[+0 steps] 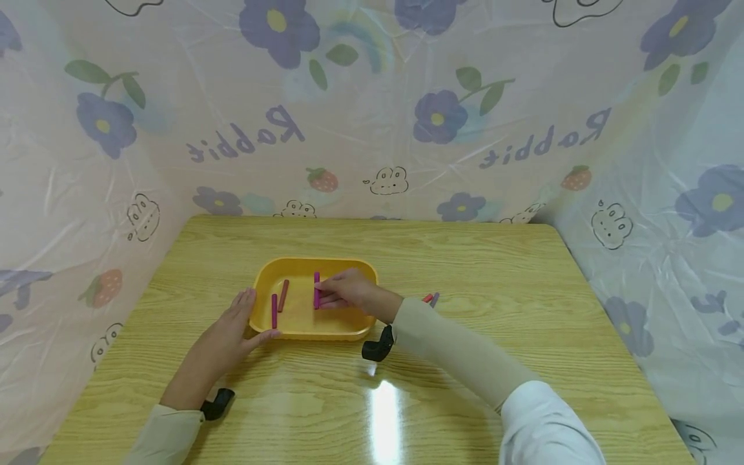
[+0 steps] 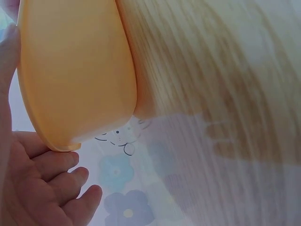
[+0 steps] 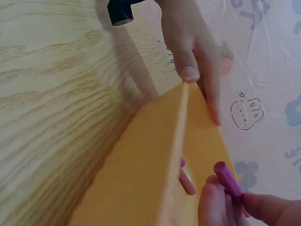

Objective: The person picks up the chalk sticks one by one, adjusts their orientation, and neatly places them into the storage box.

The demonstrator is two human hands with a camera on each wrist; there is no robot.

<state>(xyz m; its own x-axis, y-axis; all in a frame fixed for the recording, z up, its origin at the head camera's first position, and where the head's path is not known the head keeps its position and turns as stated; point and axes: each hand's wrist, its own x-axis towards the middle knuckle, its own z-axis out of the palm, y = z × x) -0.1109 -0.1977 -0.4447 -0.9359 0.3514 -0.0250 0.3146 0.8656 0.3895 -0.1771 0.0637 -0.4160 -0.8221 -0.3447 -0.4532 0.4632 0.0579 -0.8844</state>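
Observation:
A yellow-orange tray point(image 1: 314, 336) with rounded corners sits on the wooden table. My left hand point(image 1: 227, 329) holds its left end, the thumb on the front rim and the fingers along the left side. Over the middle of the tray, my right hand point(image 1: 353, 290) pinches a bright purple crayon point(image 1: 316, 301) between thumb and fingers; its hexagonal end shows in the right wrist view. Inside the tray, near its left end, lie a dark magenta crayon point(image 1: 274, 312) and a reddish-brown crayon point(image 1: 283, 297).
Right of the tray, a red crayon point(image 1: 427, 298) and a grey-purple crayon point(image 1: 435, 300) lie on the table point(image 1: 494, 271), partly hidden by my right sleeve. Patterned cloth point(image 1: 372, 142) hangs around the table's back and sides. Each wrist carries a black camera mount point(image 1: 378, 349).

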